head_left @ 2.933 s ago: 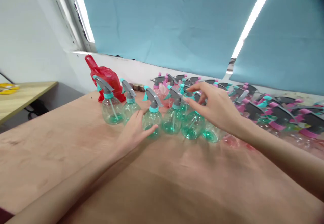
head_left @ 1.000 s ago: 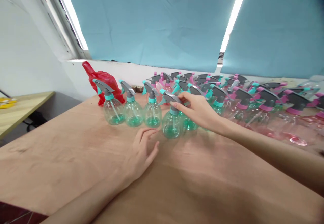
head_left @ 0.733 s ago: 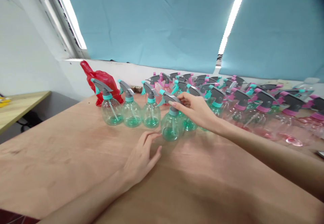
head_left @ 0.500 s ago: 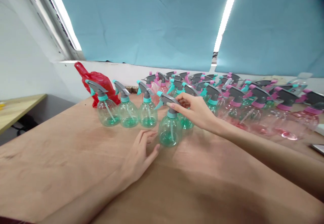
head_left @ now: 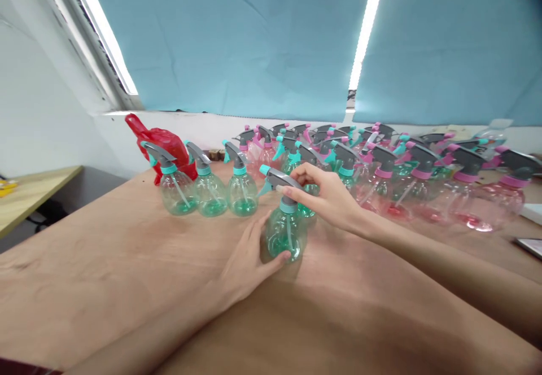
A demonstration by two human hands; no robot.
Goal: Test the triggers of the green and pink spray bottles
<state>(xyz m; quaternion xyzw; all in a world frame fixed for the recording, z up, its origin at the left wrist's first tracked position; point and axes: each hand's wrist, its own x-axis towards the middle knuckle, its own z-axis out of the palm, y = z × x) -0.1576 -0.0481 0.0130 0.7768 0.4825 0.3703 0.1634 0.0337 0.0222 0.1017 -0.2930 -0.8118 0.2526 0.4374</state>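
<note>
A clear green spray bottle [head_left: 282, 234] with a grey and turquoise trigger head stands in front of me, nearer than the others. My right hand [head_left: 324, 194] grips its spray head between thumb and fingers. Around the lower left side of the bottle curves my left hand [head_left: 254, 256], its thumb across the front and its fingers partly hidden behind. Three similar green spray bottles stand in a row to the left, the closest being the right one [head_left: 243, 194].
Several pink spray bottles [head_left: 486, 205] and more green ones crowd the right and back of the wooden table [head_left: 105, 267]. A red plastic bag [head_left: 163, 143] lies at the back left. A flat dark-screened object [head_left: 531, 245] rests at the right edge.
The held spray bottle has come slightly closer to me. My left hand has moved right, from beside the bottle to wrapping round its body. My right hand keeps its grip on the head.
</note>
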